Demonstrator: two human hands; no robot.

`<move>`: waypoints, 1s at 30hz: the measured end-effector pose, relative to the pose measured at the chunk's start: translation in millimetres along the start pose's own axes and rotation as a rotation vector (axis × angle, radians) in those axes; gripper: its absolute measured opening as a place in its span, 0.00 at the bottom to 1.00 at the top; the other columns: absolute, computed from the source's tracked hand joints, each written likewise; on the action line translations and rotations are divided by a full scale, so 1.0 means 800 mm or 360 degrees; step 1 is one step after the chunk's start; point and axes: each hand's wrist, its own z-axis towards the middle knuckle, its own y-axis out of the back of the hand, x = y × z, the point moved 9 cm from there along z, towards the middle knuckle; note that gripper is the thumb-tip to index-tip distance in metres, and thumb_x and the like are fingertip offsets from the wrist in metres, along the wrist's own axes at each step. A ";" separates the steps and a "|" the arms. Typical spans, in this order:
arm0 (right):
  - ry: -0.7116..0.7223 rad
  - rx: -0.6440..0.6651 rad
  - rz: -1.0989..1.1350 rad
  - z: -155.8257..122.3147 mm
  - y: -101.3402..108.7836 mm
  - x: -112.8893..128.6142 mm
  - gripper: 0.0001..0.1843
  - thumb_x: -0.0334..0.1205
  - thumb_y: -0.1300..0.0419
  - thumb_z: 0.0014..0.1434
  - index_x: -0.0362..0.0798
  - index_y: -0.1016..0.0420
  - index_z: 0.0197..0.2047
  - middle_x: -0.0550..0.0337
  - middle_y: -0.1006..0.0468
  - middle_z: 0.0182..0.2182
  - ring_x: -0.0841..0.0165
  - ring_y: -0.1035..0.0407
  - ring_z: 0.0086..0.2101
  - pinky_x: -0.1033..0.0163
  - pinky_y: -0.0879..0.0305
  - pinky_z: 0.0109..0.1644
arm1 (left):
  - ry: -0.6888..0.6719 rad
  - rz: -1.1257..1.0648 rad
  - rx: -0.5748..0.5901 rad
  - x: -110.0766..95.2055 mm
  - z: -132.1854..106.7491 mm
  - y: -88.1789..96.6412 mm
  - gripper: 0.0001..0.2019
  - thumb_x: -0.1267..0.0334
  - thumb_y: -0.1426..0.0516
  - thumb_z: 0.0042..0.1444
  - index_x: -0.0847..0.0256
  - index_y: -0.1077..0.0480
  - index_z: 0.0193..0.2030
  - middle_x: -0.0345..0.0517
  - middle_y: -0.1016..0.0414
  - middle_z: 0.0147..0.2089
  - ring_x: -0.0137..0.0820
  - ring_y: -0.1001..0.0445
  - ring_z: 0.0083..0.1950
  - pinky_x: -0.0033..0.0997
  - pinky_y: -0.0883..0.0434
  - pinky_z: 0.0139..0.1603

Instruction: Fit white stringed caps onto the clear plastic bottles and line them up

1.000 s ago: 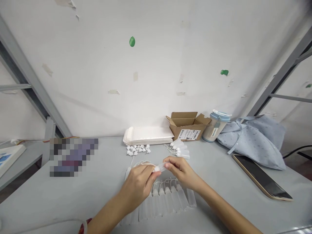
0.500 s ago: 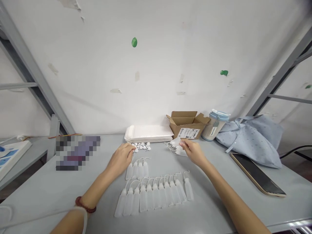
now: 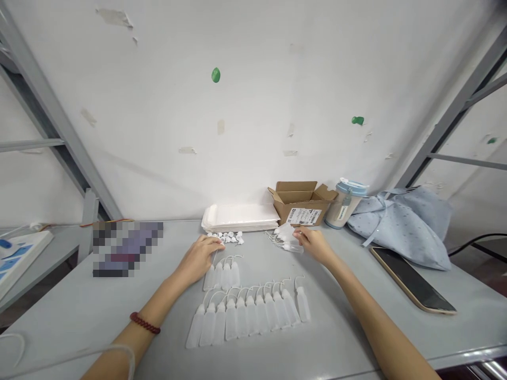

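Note:
My left hand reaches forward over the grey table and its fingertips touch a cluster of small white caps; whether it pinches one is hidden. My right hand is closed on a small clear bottle from a loose pile of bottles beside the cardboard box. In front of me lie two rows of capped clear bottles with thin bent spouts, lying flat side by side.
A stack of white padded envelopes, an open cardboard box and a lidded cup stand along the wall. A pale blue cloth bag and a phone lie at the right. Grey metal frame struts rise on both sides.
A second ago both hands held one bottle together near me. They have let go and moved apart, the left to the caps, the right to the loose bottles.

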 end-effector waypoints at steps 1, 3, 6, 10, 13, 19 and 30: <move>-0.0001 0.0010 0.0002 0.000 -0.001 0.000 0.15 0.42 0.54 0.59 0.44 0.28 0.36 0.58 0.27 0.20 0.65 0.33 0.24 0.63 0.42 0.30 | 0.0006 -0.0008 0.0006 0.001 0.000 0.000 0.25 0.82 0.54 0.44 0.57 0.24 0.42 0.45 0.26 0.49 0.38 0.33 0.50 0.42 0.34 0.53; -0.0005 0.0024 0.0008 0.000 -0.002 -0.001 0.15 0.43 0.53 0.59 0.44 0.28 0.37 0.59 0.27 0.20 0.65 0.33 0.23 0.63 0.41 0.30 | 0.0018 -0.0029 0.0017 0.002 0.000 -0.001 0.25 0.81 0.53 0.43 0.56 0.24 0.42 0.45 0.26 0.48 0.38 0.33 0.51 0.42 0.34 0.53; -0.0019 0.0033 0.0012 0.000 -0.004 -0.003 0.15 0.44 0.52 0.59 0.44 0.30 0.40 0.60 0.27 0.20 0.66 0.33 0.23 0.64 0.41 0.30 | 0.0036 -0.0059 0.0028 0.004 0.000 -0.002 0.24 0.80 0.54 0.45 0.56 0.24 0.42 0.45 0.25 0.48 0.39 0.34 0.51 0.43 0.34 0.54; -0.0047 0.0025 -0.0017 -0.002 -0.004 -0.005 0.17 0.46 0.51 0.59 0.44 0.33 0.45 0.62 0.28 0.18 0.64 0.33 0.23 0.63 0.41 0.29 | 0.0058 -0.0073 0.0036 0.008 0.002 -0.004 0.23 0.77 0.55 0.49 0.55 0.24 0.41 0.44 0.26 0.48 0.39 0.34 0.51 0.44 0.34 0.54; -0.0083 -0.0026 -0.0085 -0.003 0.001 -0.005 0.19 0.48 0.50 0.59 0.43 0.33 0.45 0.62 0.30 0.17 0.63 0.34 0.23 0.63 0.44 0.27 | 0.0065 -0.0080 0.0032 0.012 0.001 -0.004 0.24 0.78 0.55 0.48 0.55 0.24 0.41 0.44 0.26 0.49 0.38 0.34 0.51 0.43 0.34 0.54; -0.0078 -0.0227 -0.0153 -0.008 0.018 0.012 0.17 0.47 0.51 0.59 0.44 0.34 0.46 0.58 0.30 0.22 0.61 0.34 0.26 0.63 0.45 0.28 | 0.0068 -0.0121 0.0011 0.012 0.000 -0.004 0.23 0.77 0.54 0.48 0.53 0.24 0.42 0.42 0.26 0.49 0.38 0.33 0.50 0.43 0.34 0.53; 0.0755 0.0625 0.0164 -0.072 -0.069 0.182 0.19 0.42 0.51 0.64 0.55 0.40 0.57 0.54 0.32 0.41 0.64 0.35 0.41 0.59 0.37 0.45 | 0.0168 -0.0291 -0.0089 0.006 0.003 0.007 0.23 0.77 0.54 0.46 0.55 0.24 0.41 0.41 0.24 0.47 0.36 0.33 0.51 0.40 0.35 0.54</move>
